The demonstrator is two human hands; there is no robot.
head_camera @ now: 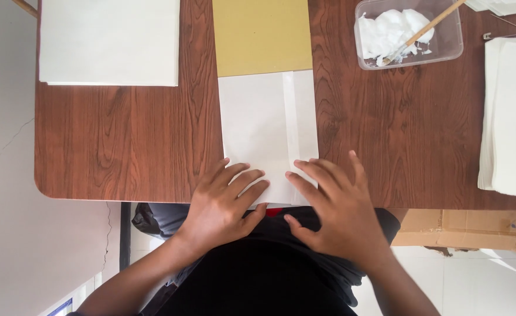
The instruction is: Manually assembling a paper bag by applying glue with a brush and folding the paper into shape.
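Note:
A folded white paper sheet (258,126) lies on the brown wooden table (129,140), its far end over a mustard-yellow board (262,35). A lengthwise overlapped seam runs down the sheet's right part. My left hand (223,205) lies flat with spread fingers on the sheet's near left corner. My right hand (334,208) presses flat on the near right corner, fingertips on the paper, palm partly over the table edge. Neither hand grips anything.
A stack of white sheets (110,41) sits at the far left and another white stack (512,117) at the right edge. A clear plastic tub of white paste (407,32) holds a wooden-handled brush (424,26). A cardboard box (463,229) stands below the table on the right.

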